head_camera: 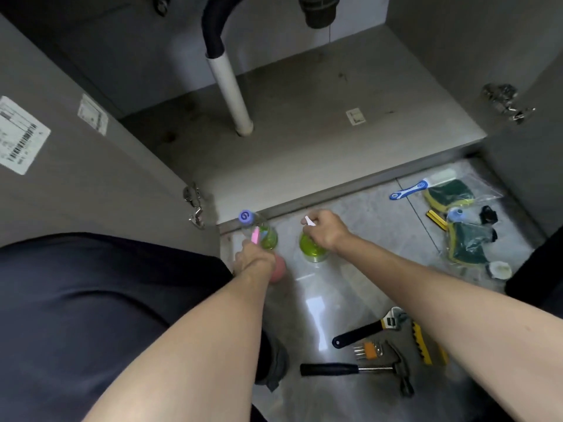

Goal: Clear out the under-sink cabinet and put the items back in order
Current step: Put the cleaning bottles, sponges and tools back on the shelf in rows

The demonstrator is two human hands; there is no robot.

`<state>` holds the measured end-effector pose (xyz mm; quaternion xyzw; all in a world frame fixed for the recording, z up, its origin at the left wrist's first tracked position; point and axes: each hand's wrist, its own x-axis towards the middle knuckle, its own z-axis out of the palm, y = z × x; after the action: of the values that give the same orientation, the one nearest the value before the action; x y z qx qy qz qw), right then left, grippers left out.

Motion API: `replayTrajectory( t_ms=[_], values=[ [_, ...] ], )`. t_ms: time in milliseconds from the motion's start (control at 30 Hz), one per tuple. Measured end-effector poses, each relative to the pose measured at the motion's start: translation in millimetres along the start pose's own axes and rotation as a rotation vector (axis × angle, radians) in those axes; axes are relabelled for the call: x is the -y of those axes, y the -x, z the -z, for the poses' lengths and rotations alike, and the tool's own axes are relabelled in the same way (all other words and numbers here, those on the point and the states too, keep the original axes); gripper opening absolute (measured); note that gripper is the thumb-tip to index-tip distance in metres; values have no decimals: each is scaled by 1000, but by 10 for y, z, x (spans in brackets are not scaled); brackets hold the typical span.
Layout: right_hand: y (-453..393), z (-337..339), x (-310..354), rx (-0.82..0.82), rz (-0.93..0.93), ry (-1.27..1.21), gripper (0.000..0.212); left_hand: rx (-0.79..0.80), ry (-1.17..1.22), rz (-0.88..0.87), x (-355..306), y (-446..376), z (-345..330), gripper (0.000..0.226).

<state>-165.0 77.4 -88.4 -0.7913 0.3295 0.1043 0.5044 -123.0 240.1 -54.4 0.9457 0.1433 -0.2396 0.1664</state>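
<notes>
The under-sink cabinet floor [304,141] lies bare below a white drain pipe [231,95]. On the tiled floor in front, my left hand [253,257] grips the top of a pink spray bottle [278,269]. Just beyond it stands a bottle of green liquid with a purple cap [259,229]. My right hand [327,229] holds the white trigger top of a green spray bottle [310,249]. Both bottles that I hold stand upright on the tiles.
Sponges in clear bags [457,220], a blue-and-white brush [409,190] and a small white lid [499,269] lie at the right. A wrench [365,328], hex keys [367,350], a hammer [356,371] and a yellow tool [423,345] lie nearer me. Cabinet doors stand open on both sides.
</notes>
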Motion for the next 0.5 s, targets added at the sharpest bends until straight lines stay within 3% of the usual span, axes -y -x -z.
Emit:
replayTrajectory(
  t_ms=[200, 500],
  values=[
    [-109, 19, 440, 75, -55, -484, 15, -120, 167, 104, 41, 49, -23, 27],
    [-295, -95, 631, 127, -83, -490, 22, 15, 178, 95, 43, 213, -62, 28]
  ],
)
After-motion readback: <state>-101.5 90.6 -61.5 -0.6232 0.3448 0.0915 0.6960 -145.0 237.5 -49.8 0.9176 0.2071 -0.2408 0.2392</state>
